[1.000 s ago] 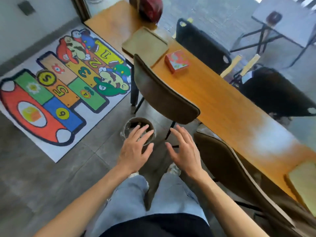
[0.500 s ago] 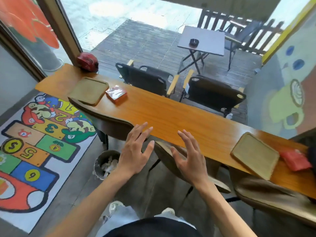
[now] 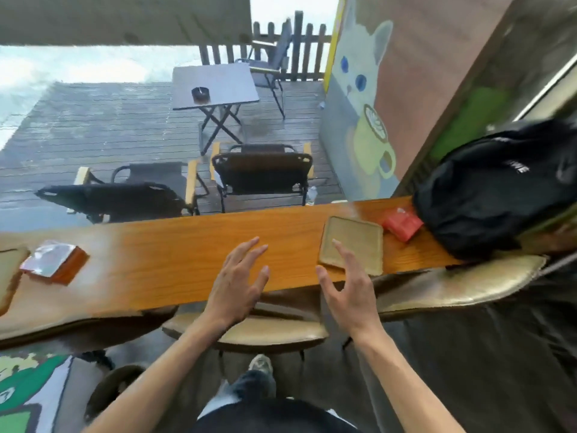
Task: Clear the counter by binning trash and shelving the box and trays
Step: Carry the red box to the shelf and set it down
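A long wooden counter runs across the view. A tan tray lies on its right part, with a red packet just beyond it. A red box with a shiny top sits at the left, beside the edge of another tan tray. My left hand hovers open over the counter's near edge. My right hand is open too, its fingertips over the near corner of the right tray. Neither hand holds anything. The rim of a bin shows on the floor at lower left.
A black backpack rests on the counter's right end. Padded chairs stand tucked under the counter in front of me. Beyond the glass are black folding chairs and a small table on a deck. A colourful floor mat lies lower left.
My view has swung up and right from the floor bin to the counter's right part. Both open hands now hang over the counter, the right one reaching the right tray.
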